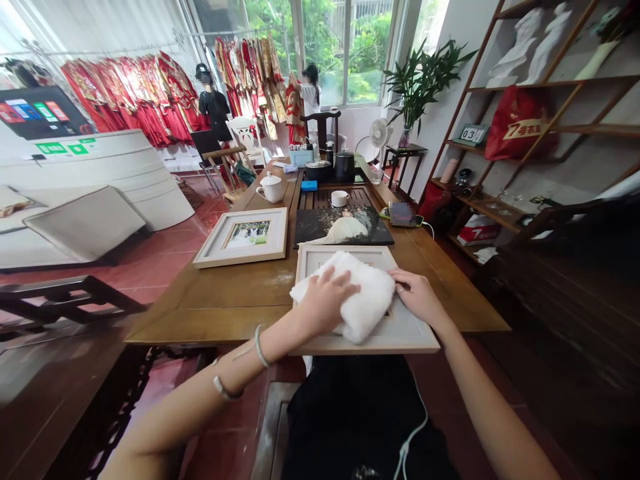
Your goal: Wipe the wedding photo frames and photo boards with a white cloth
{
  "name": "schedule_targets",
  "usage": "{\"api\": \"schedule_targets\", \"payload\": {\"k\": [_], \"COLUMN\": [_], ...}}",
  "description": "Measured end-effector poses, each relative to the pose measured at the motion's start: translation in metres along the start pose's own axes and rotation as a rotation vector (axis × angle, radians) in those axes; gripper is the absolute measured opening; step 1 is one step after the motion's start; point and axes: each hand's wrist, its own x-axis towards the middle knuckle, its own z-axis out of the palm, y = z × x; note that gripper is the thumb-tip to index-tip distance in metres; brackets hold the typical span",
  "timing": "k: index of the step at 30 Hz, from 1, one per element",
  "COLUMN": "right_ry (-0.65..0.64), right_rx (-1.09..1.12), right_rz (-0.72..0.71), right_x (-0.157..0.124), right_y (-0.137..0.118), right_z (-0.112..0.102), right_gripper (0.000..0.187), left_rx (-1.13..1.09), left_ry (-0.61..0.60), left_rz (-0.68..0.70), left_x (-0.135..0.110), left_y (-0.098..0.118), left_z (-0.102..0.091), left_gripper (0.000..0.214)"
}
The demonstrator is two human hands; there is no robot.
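A pale wooden picture frame lies flat at the near edge of the wooden table, partly over my lap. A white fluffy cloth rests on its glass. My left hand presses down on the cloth, fingers curled over it. My right hand lies on the frame's right side, fingers touching the cloth's edge and steadying the frame. A second light frame with a photo lies to the left. A dark photo print lies just beyond.
Further along the table stand a white teapot, a small white cup, a dark kettle and a phone with a cable. Shelves line the right wall. Two people stand by racks of red garments at the back.
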Motion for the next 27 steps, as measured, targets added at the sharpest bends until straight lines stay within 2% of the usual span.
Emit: {"api": "schedule_targets", "payload": {"k": [3,7,11,13,16,20,24,27], "right_ry": [0.021,0.036,0.017,0.001,-0.023,-0.041,-0.045,-0.051], "right_rx": [0.016,-0.001,0.031,0.048,0.068,0.076,0.073,0.077], "right_rz": [0.001,0.0,-0.007,-0.018,-0.038,-0.053,-0.057,-0.059], "right_x": [0.0,0.0,-0.001,-0.001,-0.001,0.0,0.001,0.002], "right_y": [0.001,0.003,0.003,0.004,0.008,0.013,0.014,0.014], "right_z": [0.001,0.002,0.001,-0.001,-0.003,-0.004,-0.004,-0.004], "right_gripper": [0.033,0.033,0.033,0.035,0.036,0.035,0.035,0.034], "left_rx": [-0.041,-0.065,-0.049,-0.03,0.015,0.072,0.096,0.105], "left_ry": [-0.051,-0.108,-0.187,-0.157,-0.018,0.114,0.18,0.19], "left_rz": [0.063,0.059,-0.175,-0.288,-0.362,-0.365,-0.272,-0.13], "left_x": [-0.028,-0.067,-0.097,-0.101,-0.086,-0.045,0.0,0.029], "left_y": [0.017,0.028,0.027,0.024,0.015,-0.01,-0.043,-0.057], "left_z": [-0.006,-0.014,-0.015,-0.011,0.0,0.012,0.014,0.013], "left_gripper": [0.064,0.075,0.08,0.08,0.075,0.07,0.064,0.064]}}
